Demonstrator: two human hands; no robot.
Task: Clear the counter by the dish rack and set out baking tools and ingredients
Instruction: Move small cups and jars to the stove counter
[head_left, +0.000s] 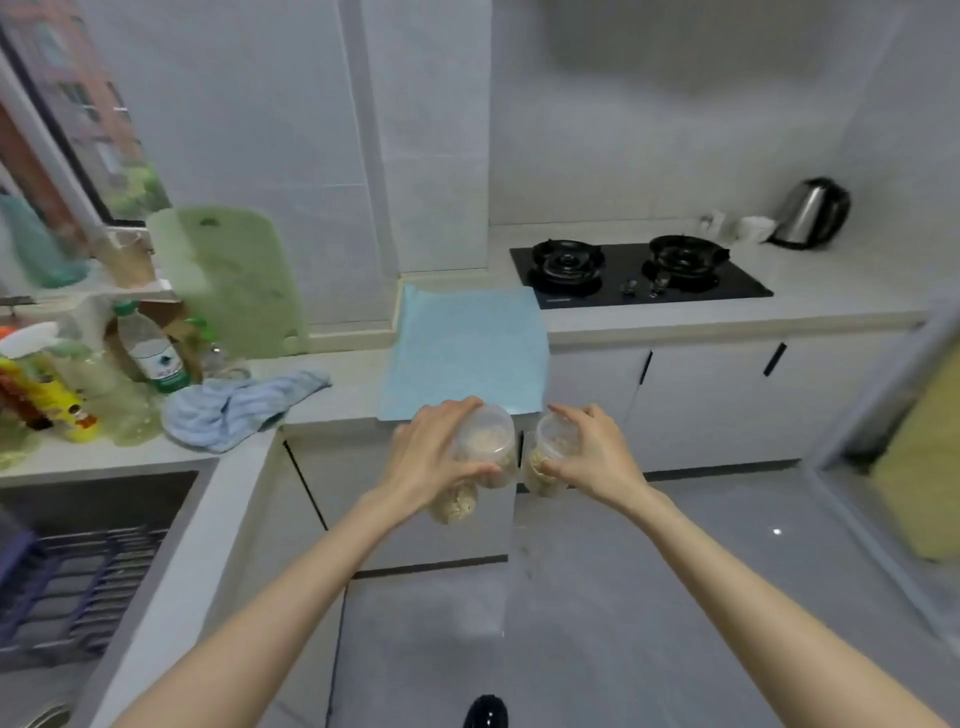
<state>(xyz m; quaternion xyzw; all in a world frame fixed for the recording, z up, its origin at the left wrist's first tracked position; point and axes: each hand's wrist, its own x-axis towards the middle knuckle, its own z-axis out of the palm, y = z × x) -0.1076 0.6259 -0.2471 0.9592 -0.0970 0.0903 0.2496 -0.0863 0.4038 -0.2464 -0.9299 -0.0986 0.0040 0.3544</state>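
Observation:
My left hand (434, 452) grips clear plastic tubs of beige grain: one tub (488, 441) under its fingers and a second tub (454, 506) below the palm. My right hand (592, 457) holds another clear tub of grain (545, 457) from the side. Both hands hang in the air just in front of the counter edge, below a light blue mat (467, 348) spread on the counter. The purple dish rack (78, 582) sits in the sink at lower left.
A blue towel (239, 402) lies crumpled left of the mat. Bottles (153, 348) and a green cutting board (234, 275) stand by the window. A black gas hob (639, 275) and a steel kettle (810, 213) are at the back right. White cabinets run below the counter.

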